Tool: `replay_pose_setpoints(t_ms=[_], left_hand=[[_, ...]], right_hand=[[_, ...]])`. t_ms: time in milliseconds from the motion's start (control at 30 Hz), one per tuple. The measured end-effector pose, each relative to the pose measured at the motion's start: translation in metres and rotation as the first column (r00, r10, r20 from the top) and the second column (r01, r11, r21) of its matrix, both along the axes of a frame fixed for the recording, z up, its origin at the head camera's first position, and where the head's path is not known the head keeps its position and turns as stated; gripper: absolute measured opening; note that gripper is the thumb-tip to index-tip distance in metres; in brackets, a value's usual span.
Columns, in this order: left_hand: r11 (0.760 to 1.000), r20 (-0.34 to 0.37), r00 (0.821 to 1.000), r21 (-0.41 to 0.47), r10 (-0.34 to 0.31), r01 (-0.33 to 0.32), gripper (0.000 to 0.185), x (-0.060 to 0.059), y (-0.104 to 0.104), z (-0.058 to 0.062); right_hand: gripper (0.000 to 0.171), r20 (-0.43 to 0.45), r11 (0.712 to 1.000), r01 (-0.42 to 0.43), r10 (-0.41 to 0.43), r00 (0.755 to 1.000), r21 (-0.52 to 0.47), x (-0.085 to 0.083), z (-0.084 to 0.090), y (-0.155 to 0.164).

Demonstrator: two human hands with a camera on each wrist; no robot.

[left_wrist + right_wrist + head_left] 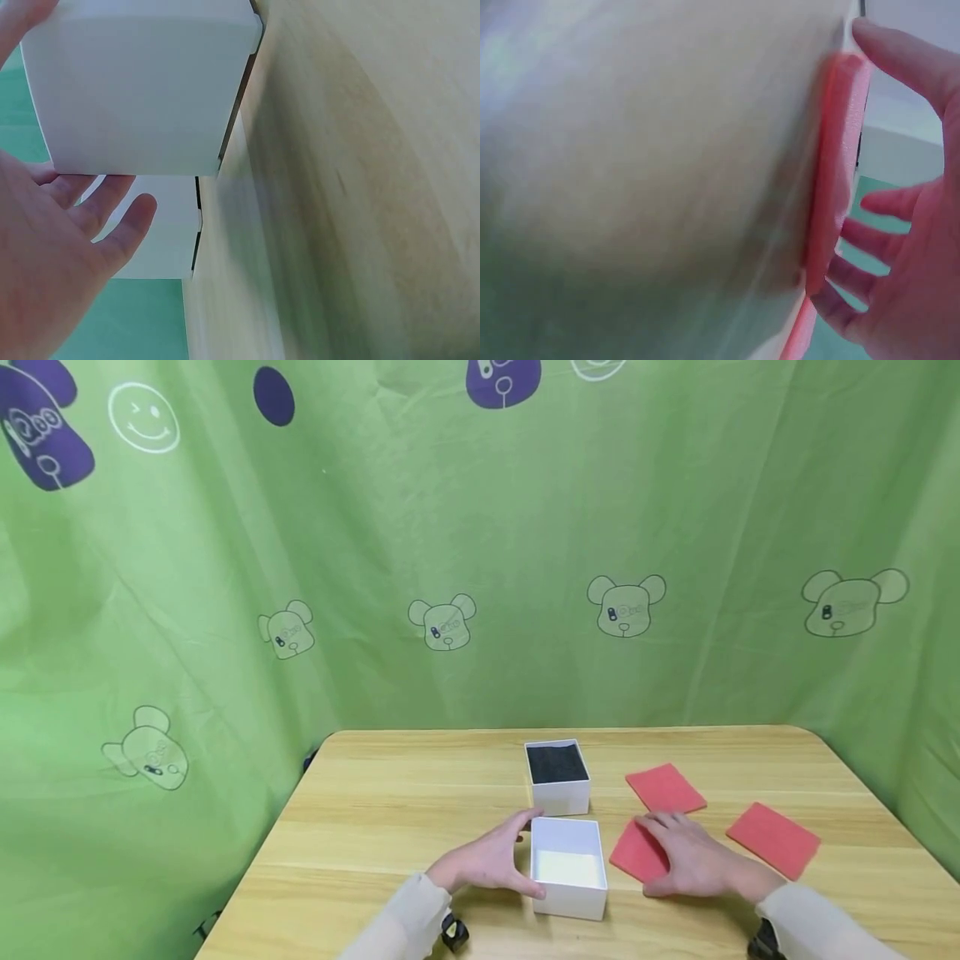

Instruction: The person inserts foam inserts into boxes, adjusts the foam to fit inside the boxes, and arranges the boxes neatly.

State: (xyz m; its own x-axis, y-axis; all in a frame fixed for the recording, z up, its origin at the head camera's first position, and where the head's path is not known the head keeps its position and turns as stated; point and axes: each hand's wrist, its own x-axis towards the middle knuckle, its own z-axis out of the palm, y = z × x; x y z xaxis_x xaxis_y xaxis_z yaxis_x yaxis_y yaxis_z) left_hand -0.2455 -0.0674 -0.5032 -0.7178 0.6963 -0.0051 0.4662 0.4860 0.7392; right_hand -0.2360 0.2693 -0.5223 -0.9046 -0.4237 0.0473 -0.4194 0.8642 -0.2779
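Green cloth printed with bears hangs behind our wooden table (390,827), and we work at its near edge. Our left hand (487,860) is spread beside the near box (567,867), thumb by the far corner and fingers toward the near one, at its left wall; whether the skin meets the card we cannot tell from the head view, and the left wrist view shows the fingers (112,225) straight and slightly apart from the wall. That box is white and bare inside; the far box (558,777), just behind it, is lined with black. Our right hand (693,860) lies flat, fingers spread, on the near pad (637,853), a red sheet just right of the near box. Two more pads (665,787) (772,838) lie apart, farther right. To lift the thin sheet cleanly, we judge it best to slide a fingertip under one edge and pinch, while we steady the box so it does not skid.
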Motion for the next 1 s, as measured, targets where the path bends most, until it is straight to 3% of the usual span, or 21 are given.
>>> replay_pose_setpoints(t_ms=[200,633,1000], left_hand=[[1.000,-0.024,1.000,-0.022,0.004,-0.004,0.116,0.0019,0.0002,-0.0009],[0.999,0.001,0.999,-0.035,0.037,-0.037,0.119,0.0048,-0.0005,0.0003],[1.000,0.015,1.000,0.001,0.022,-0.022,0.114,0.0031,0.0002,-0.0009]], right_hand=[[0.103,0.007,1.000,0.012,-0.012,1.000,0.017,-0.0002,0.0003,0.0000],[0.101,-0.008,1.000,0.005,-0.005,1.000,0.025,-0.0043,-0.0012,0.0024],[0.098,-0.031,1.000,0.010,-0.010,0.999,0.003,0.0008,-0.0003,0.0033]])
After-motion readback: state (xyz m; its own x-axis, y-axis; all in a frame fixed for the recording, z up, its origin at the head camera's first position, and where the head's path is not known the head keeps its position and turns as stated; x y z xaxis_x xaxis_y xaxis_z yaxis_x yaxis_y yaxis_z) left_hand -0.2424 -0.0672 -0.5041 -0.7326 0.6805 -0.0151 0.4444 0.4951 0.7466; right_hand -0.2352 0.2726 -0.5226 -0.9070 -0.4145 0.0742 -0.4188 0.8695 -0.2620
